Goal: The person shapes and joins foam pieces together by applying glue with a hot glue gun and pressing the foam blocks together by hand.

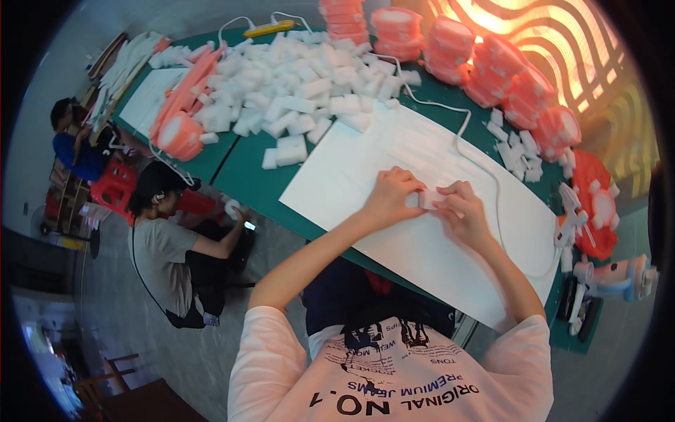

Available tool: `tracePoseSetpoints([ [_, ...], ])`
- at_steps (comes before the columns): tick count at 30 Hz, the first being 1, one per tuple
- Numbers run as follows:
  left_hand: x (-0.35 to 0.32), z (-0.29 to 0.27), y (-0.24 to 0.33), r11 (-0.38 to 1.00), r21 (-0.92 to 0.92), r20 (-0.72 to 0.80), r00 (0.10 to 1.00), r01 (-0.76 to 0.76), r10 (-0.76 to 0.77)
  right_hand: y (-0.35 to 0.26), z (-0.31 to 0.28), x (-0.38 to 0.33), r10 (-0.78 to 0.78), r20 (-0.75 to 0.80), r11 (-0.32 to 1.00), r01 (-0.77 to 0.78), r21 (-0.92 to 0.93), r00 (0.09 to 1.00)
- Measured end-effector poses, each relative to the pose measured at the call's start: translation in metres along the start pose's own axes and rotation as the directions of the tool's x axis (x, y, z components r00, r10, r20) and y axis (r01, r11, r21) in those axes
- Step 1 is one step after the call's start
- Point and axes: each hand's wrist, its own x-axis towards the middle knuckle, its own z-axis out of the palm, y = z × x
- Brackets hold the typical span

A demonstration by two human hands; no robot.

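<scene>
Over the board (pixel 344 176), block (pixel 426 200) was pinched by left hand (pixel 387 200) and right hand (pixel 464 214); judged light, squashable, best held endwise.

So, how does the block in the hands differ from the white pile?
The block is a single piece; the pile is a wide heap of many. The block is held between the left hand and right hand, while neither touches the pile. The block is over the white board; the pile lies mostly on the green table. Both look pale and blocky.
</scene>
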Motion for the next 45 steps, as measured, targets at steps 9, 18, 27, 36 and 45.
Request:
tracePoseSetpoints([
  [9,0.001,0.0,0.001,1.0,0.014,0.013,1.0,0.012,-0.012,-0.011,-0.012,0.009,-0.046,0.053,0.998,0.048,-0.037,0.998],
  [18,0.021,-0.138,-0.051,0.969,-0.063,-0.58,0.782,0.239,-0.23,-0.029,-0.059,-0.027,-0.013,-0.112,0.99,-0.003,-0.143,0.994],
  [27,0.043,-0.25,-0.203,0.54,0.657,-0.579,0.81,0.527,-0.086,-0.034,-0.053,-0.062,0.016,-0.019,0.957,-0.021,-0.29,1.0],
  [36,0.041,-0.188,-0.101,0.858,0.487,-0.573,0.801,0.164,0.171,-0.019,-0.06,-0.098,0.046,0.047,0.977,-0.035,-0.209,0.998],
  [45,-0.02,-0.037,0.051,0.989,0.104,-0.106,0.988,-0.105,0.116,-0.009,-0.041,-0.089,0.049,0.0,0.982,-0.048,-0.18,0.999],
])
